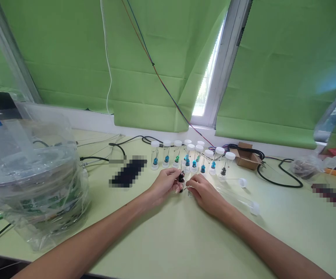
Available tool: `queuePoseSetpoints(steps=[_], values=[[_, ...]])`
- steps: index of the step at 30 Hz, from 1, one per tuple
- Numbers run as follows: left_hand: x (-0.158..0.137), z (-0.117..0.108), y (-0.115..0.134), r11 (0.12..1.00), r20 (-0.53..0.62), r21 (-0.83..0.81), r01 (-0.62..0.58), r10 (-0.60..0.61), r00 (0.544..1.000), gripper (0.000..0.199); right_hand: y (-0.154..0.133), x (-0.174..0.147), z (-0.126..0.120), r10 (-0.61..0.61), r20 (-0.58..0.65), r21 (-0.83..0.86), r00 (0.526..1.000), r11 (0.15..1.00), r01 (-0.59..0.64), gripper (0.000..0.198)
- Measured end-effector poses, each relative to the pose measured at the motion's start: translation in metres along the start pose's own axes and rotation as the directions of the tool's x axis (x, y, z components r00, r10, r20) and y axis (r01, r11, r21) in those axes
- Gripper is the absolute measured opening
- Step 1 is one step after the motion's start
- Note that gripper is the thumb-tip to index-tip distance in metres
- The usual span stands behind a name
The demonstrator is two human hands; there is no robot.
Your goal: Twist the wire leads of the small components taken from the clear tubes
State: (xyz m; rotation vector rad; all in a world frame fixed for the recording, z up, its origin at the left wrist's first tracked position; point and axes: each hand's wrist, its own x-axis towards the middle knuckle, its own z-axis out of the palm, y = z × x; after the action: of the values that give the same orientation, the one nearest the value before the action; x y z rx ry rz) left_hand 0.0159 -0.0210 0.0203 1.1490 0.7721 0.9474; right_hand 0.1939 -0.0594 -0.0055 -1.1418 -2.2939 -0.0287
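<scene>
My left hand (168, 182) is closed in a pinch on a small black part (181, 177) with a thin pin sticking up from it. My right hand (202, 190) is beside it, fingers pressed together on a thin metal rod (186, 188) that points toward the black part. The rod's full shape is hidden by the fingers. Just beyond both hands stand several clear tubes with white caps, such as one tube (155, 149). Inside them are small parts, mostly blue, one green part (177, 159) and one dark part (223, 170).
Clear tubes with white ends, including a long tube (237, 198), lie right of my right hand. Behind are an open cardboard box (247, 157) and black cables (284, 186). A big plastic-wrapped drum (40, 186) stands at left. Green blinds (156, 97) hang behind the table (162, 240).
</scene>
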Motion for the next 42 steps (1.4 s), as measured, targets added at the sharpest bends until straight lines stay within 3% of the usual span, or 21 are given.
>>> queuePoseSetpoints(steps=[12, 31, 42], values=[[0.003, -0.001, -0.004, 1.000, 0.002, 0.012, -0.018, 0.018, 1.000, 0.025, -0.004, -0.002, -0.004, 0.005, 0.100, -0.065, 0.995, 0.998, 0.001, 0.007], [0.003, -0.002, -0.008, 0.998, -0.006, 0.063, -0.019, 0.019, 1.000, 0.027, -0.013, -0.004, -0.003, 0.081, 0.162, -0.300, 0.983, 0.954, -0.029, 0.011], [0.001, 0.000, -0.004, 0.997, -0.010, 0.080, -0.008, 0.009, 1.000, 0.023, -0.026, -0.003, -0.008, 0.126, 0.208, -0.489, 0.970, 0.873, -0.008, 0.024]])
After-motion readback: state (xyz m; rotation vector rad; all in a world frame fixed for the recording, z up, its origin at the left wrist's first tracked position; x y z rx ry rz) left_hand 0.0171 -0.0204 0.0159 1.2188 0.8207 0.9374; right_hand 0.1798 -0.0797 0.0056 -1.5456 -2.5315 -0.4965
